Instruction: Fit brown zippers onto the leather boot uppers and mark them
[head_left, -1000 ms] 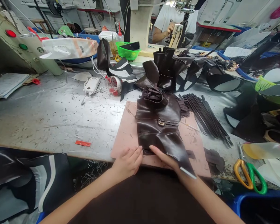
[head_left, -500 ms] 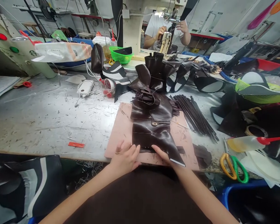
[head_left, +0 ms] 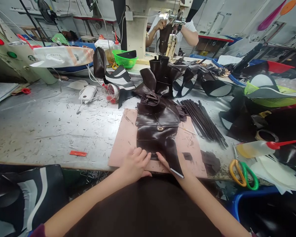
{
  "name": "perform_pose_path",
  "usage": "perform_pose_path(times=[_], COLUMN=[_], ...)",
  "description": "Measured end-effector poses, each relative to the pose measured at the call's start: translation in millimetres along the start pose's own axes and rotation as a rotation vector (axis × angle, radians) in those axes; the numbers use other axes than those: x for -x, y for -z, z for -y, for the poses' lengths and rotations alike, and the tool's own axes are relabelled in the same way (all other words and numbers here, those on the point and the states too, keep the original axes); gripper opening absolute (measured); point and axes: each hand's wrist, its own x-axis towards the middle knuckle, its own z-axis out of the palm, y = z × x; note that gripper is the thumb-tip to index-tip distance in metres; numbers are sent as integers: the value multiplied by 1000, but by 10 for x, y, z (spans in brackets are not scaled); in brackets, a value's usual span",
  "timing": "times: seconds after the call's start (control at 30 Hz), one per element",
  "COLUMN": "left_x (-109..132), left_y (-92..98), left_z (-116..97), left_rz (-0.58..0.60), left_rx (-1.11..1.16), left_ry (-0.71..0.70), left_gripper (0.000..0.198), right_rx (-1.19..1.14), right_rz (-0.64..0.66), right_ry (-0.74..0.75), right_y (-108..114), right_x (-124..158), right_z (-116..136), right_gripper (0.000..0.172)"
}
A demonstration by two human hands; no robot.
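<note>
A dark brown, glossy leather boot upper (head_left: 155,136) with a small gold-coloured buckle lies on a pink board (head_left: 122,138) in front of me. At its near edge, my left hand (head_left: 136,163) rests with slightly bent fingers, the index fingertip touching the leather and the thumb held apart. My right hand (head_left: 164,162) grips the lower right part, thumb along the near edge; its other fingers are hidden under the leather. Just beyond, more leather pieces (head_left: 162,79) are heaped up. Thin dark strips (head_left: 203,121) lie in a bundle to the right.
Scissors (head_left: 244,174) with orange and green handles and a glue bottle (head_left: 259,148) lie at right. A red flat piece (head_left: 78,153) is on the table (head_left: 39,131) at left. Opposite, a co-worker's hands (head_left: 162,24) hold dark leather at a sewing machine (head_left: 135,36).
The boot upper's pointed lower right end has shifted left and turned inward with my right hand. My left fingers have drawn closer together. The co-worker has raised a leather piece at the machine.
</note>
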Motion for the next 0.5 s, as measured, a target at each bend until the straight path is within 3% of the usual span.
perform_pose_path(times=[0.1, 0.17, 0.23, 0.33, 0.5], left_x=[-38, -51, -73, -127, -223], left_y=[-50, -63, -51, -14, 22], left_z=[-7, -31, -66, -115, -143], left_rz=[15, 41, 70, 102, 142], left_rx=[27, 38, 42, 55, 122], left_ry=[-131, -152, -138, -156, -202], left_gripper=[75, 74, 67, 59, 52], right_rx=[-20, -66, -189, -381, -295], right_rz=[38, 86, 142, 208, 61], right_ry=[-58, -130, -237, -286, -239], right_y=[265, 434, 532, 519, 381], right_x=[-35, -42, -24, 32, 33], right_z=[-96, -188, -260, -303, -318], right_gripper=[45, 32, 35, 37, 27])
